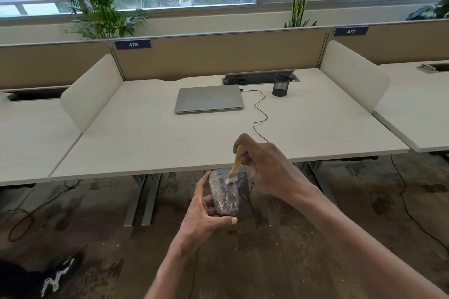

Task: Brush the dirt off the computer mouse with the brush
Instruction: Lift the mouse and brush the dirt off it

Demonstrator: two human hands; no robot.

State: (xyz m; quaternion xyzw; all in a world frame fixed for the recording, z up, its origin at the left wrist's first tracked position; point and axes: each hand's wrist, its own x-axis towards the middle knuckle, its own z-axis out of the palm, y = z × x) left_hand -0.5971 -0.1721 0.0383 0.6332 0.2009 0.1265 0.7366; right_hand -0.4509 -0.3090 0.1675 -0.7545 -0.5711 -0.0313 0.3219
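Two hands at work, both in front of the desk edge, above the floor. Left hand (206, 209) wraps one computer mouse (224, 193), thumb under its near end, fingers along its left side; pale dirt specks cover the top. Right hand (264, 170) pinches one wooden-handled brush (235, 165), bristles down, touching the mouse's far end. Beyond the grip on the desk (145, 133): one closed laptop (209, 98), one mesh pen cup (281, 85), one black cable (260, 114).

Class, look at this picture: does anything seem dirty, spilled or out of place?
Yes. The computer mouse, held in the left hand, is speckled with pale dirt. The brush in the right hand touches its front end.
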